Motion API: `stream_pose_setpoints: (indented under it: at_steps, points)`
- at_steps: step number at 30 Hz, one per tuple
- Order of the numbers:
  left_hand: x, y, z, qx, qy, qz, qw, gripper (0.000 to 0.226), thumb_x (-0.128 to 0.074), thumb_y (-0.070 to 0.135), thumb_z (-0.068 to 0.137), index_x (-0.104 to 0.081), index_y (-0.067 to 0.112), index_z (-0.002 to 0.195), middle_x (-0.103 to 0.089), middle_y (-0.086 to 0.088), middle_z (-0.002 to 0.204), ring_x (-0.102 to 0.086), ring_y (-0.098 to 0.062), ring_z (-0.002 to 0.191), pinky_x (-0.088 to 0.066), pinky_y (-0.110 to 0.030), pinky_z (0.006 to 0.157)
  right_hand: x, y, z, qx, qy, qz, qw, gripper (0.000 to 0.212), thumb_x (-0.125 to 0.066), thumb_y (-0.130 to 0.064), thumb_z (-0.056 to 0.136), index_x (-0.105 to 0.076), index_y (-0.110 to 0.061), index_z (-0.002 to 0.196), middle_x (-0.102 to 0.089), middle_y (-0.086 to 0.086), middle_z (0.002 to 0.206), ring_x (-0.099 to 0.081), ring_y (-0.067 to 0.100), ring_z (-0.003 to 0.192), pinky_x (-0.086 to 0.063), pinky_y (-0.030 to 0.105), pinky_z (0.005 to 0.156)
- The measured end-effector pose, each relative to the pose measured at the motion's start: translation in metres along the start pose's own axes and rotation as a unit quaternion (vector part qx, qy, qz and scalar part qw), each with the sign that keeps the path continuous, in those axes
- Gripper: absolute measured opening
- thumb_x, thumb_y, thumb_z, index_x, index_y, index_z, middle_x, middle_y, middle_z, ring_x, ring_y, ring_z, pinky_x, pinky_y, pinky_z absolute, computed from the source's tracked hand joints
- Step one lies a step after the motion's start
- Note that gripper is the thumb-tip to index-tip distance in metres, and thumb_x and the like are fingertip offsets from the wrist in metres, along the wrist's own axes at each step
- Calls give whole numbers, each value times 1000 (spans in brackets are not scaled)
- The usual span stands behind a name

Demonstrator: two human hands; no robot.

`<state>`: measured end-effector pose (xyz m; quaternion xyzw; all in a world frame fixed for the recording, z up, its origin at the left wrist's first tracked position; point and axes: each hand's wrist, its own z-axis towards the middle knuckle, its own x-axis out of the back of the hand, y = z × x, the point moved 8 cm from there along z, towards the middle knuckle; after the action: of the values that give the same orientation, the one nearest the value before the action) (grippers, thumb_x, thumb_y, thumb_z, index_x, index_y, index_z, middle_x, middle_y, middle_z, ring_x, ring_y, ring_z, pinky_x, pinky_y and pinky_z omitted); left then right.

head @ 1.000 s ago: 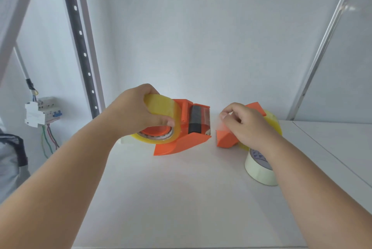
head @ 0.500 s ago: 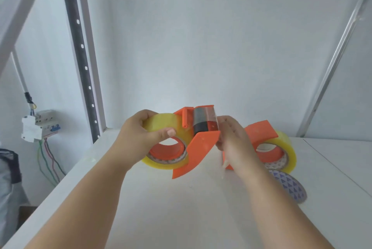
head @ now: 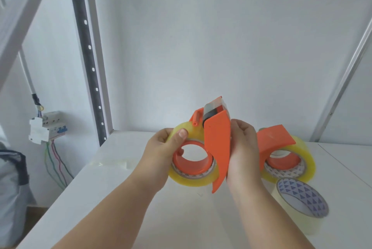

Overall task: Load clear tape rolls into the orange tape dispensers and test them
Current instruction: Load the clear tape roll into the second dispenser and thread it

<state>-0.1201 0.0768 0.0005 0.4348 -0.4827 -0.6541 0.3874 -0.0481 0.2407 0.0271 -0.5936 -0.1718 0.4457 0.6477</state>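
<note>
Both hands (left point(head: 161, 154), right point(head: 242, 154)) grip the loaded dispenser point(head: 218, 148); lifted.

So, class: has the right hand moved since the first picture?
Yes. The right hand has left the second dispenser on the table and moved left to grip the held dispenser.

We hold one dispenser point(head: 218, 148) above the table point(head: 120, 198), its tape roll point(head: 191, 179) between our left hand point(head: 163, 154) and right hand point(head: 242, 154). Right of it — on the table — sits a second loaded dispenser point(head: 275, 138), a spare roll point(head: 302, 198) lying before that.
</note>
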Motion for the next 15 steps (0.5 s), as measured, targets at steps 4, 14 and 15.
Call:
stream_pose_setpoints:
  at_steps: [4,14,15]
  points:
    - [1,-7,-2,12,-10,-26,1000,89,-66,65,53,-62,-6,108,-58,-1,70,-54,-9,59,-46,-33,70,0,1,-8,21,-7,-4,1000,13,-56,-31,88,-56,-43,86,-57,1,97,-55,17,74,-44,34,66]
    - [4,-20,-3,56,-8,-83,995,81,-61,60,67,-61,-10,106,-53,-1,66,-53,-10,56,-45,-33,72,-5,-5,-9,77,-50,-100,991,23,-54,-24,95,-63,-41,81,-61,15,104,-56,21,80,-43,29,65]
    - [3,-22,-4,62,-11,-92,994,78,-63,62,64,-63,-7,101,-53,0,66,-53,-11,56,-44,-34,72,-5,-4,-9,79,-55,-108,990,22,-54,-25,95,-64,-40,82,-61,15,104,-56,21,81,-42,29,66]
